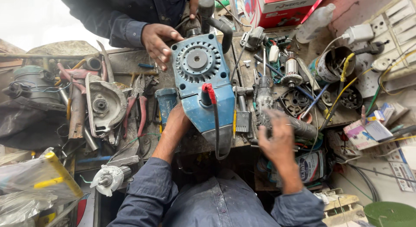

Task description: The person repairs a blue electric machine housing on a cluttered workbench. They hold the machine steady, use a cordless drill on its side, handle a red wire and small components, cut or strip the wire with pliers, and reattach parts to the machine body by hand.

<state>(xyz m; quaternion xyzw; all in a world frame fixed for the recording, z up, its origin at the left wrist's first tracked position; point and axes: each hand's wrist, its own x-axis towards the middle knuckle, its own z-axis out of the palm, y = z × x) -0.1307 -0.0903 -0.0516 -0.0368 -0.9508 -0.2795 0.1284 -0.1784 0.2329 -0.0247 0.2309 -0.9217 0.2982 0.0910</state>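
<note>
Braced flat against the blue power-tool body (203,86), the left hand (175,123) steadies it mid-bench; it looks heavy and rigid, best held by its black handle (223,29). His right hand (275,136), blurred, fingers spread, hovers over the metal motor part (284,123). Another person's hand (158,42) touches the tool's far corner.

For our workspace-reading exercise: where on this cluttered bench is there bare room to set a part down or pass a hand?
Little is bare. One dusty strip of bench top lies between the grey gear cover and the co-worker's hand. Right of the blue power tool, motor parts and wires crowd the surface around the right hand. The left hand presses against the tool.
</note>
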